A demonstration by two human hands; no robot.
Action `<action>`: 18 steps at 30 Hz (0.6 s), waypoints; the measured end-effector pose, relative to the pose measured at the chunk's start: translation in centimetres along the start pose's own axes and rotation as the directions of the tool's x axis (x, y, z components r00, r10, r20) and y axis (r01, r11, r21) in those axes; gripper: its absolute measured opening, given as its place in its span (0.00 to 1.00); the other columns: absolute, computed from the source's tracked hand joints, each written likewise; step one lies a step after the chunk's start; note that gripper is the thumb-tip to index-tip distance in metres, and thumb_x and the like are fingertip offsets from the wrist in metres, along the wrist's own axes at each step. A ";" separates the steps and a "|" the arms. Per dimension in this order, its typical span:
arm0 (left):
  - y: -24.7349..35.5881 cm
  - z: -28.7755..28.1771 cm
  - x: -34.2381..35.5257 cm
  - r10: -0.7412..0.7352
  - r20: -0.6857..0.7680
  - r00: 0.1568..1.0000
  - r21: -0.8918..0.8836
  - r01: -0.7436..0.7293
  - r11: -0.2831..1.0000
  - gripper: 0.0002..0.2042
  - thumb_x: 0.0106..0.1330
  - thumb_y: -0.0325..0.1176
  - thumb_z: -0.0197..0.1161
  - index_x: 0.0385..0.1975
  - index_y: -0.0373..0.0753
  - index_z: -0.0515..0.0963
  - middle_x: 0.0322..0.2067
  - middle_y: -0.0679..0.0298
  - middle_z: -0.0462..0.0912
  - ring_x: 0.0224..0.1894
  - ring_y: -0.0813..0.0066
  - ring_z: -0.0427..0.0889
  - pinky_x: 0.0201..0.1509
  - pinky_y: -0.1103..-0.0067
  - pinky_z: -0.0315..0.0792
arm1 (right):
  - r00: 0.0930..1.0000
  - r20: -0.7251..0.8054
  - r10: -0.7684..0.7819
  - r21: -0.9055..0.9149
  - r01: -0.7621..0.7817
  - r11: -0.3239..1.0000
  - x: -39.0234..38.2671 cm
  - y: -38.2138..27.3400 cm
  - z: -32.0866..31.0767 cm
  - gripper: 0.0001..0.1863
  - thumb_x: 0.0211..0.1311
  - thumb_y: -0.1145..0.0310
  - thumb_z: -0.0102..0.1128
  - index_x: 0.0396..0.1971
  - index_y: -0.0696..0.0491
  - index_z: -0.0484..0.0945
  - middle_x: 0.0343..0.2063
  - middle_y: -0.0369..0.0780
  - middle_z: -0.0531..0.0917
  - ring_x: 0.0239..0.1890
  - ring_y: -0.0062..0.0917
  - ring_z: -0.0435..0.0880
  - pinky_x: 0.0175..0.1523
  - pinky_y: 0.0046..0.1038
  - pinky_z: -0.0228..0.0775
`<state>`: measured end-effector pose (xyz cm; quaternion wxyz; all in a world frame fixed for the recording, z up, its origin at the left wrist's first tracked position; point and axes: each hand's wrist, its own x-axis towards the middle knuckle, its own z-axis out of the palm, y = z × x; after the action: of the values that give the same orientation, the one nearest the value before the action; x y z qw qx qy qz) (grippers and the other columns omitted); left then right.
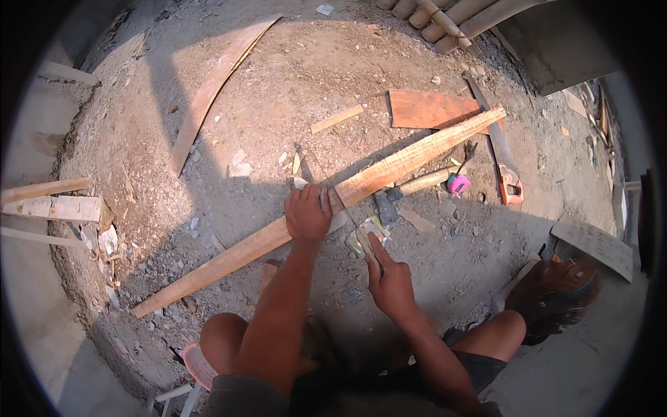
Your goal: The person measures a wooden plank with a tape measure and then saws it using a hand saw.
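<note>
A long, pale wooden board (406,165) lies slantwise over the ground in front of me. My left hand (308,213) is closed over it near its middle, pressing on its top. In my right hand (390,283) is the handle of a handsaw (346,210), gripped just on the near side of the board. The thin blade shows nearly edge-on and crosses the board right beside my left fingers. How deep it sits in the wood I cannot tell. Below the saw handle lies a crumpled greenish packet (377,228).
Just beyond lie a hammer (424,183), a pink tape measure (458,183) and a second saw (501,149) with an orange handle. A reddish plywood piece (427,108) and a curved strip (221,83) rest farther off. Brown bag-like object (556,295) sits by my right knee; timber (55,208) stands left.
</note>
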<state>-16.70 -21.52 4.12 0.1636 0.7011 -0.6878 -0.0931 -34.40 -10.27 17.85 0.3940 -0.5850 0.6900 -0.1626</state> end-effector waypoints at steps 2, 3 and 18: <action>1.3 0.7 -0.2 0.035 -0.033 0.999 -0.013 -0.035 0.999 0.10 0.73 0.42 0.59 0.36 0.42 0.79 0.37 0.62 0.81 0.45 0.57 0.79 0.50 0.62 0.70 | 0.997 -0.078 0.007 0.134 0.004 0.991 -7.8 2.5 -3.7 0.26 0.71 0.71 0.62 0.68 0.52 0.75 0.28 0.57 0.85 0.32 0.55 0.87 0.39 0.48 0.80; 1.3 0.8 -0.2 0.057 -0.009 0.998 -0.008 -0.057 0.998 0.10 0.73 0.42 0.59 0.36 0.42 0.79 0.37 0.62 0.81 0.45 0.57 0.79 0.50 0.62 0.70 | 0.992 -0.112 -0.055 0.092 0.065 0.994 -10.4 3.5 -5.4 0.26 0.72 0.72 0.60 0.69 0.53 0.75 0.28 0.56 0.86 0.32 0.52 0.89 0.40 0.45 0.81; 0.7 1.5 -0.8 0.018 -0.085 0.996 0.095 -0.010 0.995 0.14 0.76 0.42 0.57 0.35 0.37 0.79 0.32 0.50 0.80 0.37 0.45 0.79 0.42 0.54 0.70 | 0.997 -0.039 0.070 0.250 -0.058 0.966 -13.2 5.6 -4.3 0.30 0.71 0.64 0.62 0.72 0.46 0.71 0.33 0.57 0.86 0.33 0.54 0.88 0.41 0.46 0.82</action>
<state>-17.92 -20.88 2.94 0.1601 0.7066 -0.6886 -0.0292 -41.26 2.54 21.42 0.4529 -0.5043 0.6919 -0.2488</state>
